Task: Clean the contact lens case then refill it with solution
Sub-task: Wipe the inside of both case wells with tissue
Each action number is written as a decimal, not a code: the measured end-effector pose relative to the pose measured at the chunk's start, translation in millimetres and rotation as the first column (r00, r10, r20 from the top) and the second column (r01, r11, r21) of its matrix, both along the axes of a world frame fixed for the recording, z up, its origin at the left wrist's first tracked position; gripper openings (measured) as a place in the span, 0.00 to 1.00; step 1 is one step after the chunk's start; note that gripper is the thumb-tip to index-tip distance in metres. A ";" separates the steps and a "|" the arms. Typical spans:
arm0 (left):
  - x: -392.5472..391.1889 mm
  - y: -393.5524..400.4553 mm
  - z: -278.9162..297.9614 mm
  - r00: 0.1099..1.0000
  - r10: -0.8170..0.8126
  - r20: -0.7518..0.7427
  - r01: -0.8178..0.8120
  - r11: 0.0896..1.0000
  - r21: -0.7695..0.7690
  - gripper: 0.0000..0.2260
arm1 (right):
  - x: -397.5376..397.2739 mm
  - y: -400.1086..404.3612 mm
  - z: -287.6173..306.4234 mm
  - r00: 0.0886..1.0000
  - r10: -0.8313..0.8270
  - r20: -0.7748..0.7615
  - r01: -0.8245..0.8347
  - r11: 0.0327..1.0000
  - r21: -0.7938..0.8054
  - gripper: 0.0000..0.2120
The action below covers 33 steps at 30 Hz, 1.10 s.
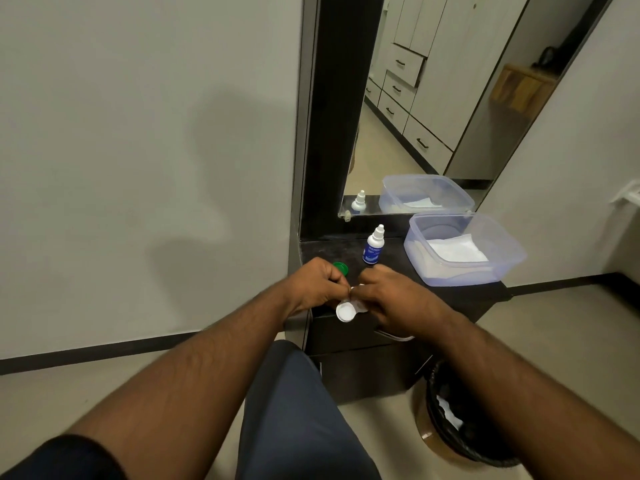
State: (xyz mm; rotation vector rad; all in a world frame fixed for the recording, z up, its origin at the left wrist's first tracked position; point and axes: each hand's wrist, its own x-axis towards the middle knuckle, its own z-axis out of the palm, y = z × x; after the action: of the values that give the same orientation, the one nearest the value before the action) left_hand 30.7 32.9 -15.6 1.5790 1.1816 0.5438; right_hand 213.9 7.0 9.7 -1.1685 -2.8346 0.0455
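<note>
The white contact lens case [345, 310] hangs above the front edge of the dark cabinet top [391, 268], one open well facing up. My left hand [317, 284] pinches its far end with curled fingers. My right hand [388, 299] grips the other side, and its fingers hide that part of the case. A green cap [341, 267] lies on the cabinet just behind my left hand. The solution bottle [373, 245], white with a blue label, stands upright and capped further back.
A clear plastic tub [464, 249] with white tissues stands at the right of the cabinet top. A mirror [433, 109] rises behind. A black-lined bin [460, 417] sits on the floor at the lower right. A grey wall [138, 150] fills the left.
</note>
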 end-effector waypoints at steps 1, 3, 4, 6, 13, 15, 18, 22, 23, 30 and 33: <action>-0.4 0.7 0.6 1.000 -0.011 -0.004 0.011 1.000 -0.010 0.02 | 1.2 1.6 0.7 0.997 0.053 0.055 -0.053 0.999 0.006 0.15; -0.6 1.5 1.4 1.000 -0.026 -0.001 0.026 0.999 -0.022 0.02 | 2.1 3.8 2.7 0.977 0.145 0.157 -0.152 0.988 0.033 0.18; -0.3 1.7 1.8 1.000 -0.029 -0.003 0.029 0.999 -0.023 0.02 | 2.3 5.3 3.6 0.966 0.176 0.192 -0.189 0.981 0.051 0.18; 0.2 1.9 2.5 1.000 -0.028 -0.009 0.028 0.999 -0.024 0.02 | 3.2 8.0 6.3 0.948 0.230 0.219 -0.253 0.964 0.084 0.18; 0.9 3.6 -3.7 1.000 0.015 -0.004 -0.015 0.999 -0.036 0.03 | 35.3 -2.8 -10.4 0.966 0.220 0.134 -0.236 0.965 0.116 0.12; 0.8 3.4 -5.7 1.000 0.020 0.009 -0.020 0.999 -0.032 0.04 | 46.9 -11.9 -14.2 0.958 -0.040 -0.285 0.064 0.995 0.074 0.10; 0.0 1.6 -6.4 0.998 0.044 0.047 -0.043 0.998 -0.041 0.04 | 34.0 -30.2 -23.1 0.506 -0.478 -0.718 0.348 0.875 -0.337 0.06; 0.2 -3.1 -2.9 0.993 0.054 0.109 -0.048 0.997 -0.055 0.05 | -2.6 -45.4 -30.2 -0.123 -0.817 -0.563 -0.064 0.572 -0.818 0.06; 0.5 -5.0 -2.2 0.991 0.054 0.122 -0.048 0.998 -0.049 0.05 | -9.1 -46.6 -30.7 -0.210 -0.834 -0.511 -0.144 0.543 -0.827 0.05; 8.9 -17.2 -0.8 0.916 0.278 0.287 -0.290 0.957 -0.003 0.05 | -35.4 -50.8 -36.3 -0.622 -0.772 -0.130 -0.360 0.429 -0.828 0.10; 12.4 -22.4 -2.3 0.911 0.256 0.324 -0.265 0.964 -0.017 0.04 | -42.7 -51.2 -31.9 -0.606 -0.780 -0.156 -0.387 0.461 -0.798 0.07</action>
State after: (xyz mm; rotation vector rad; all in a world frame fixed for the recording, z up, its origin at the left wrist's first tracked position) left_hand 43.1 10.4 -17.9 1.2969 1.1389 0.9604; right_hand 171.3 -44.2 -22.2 -1.0251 -0.1430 1.4444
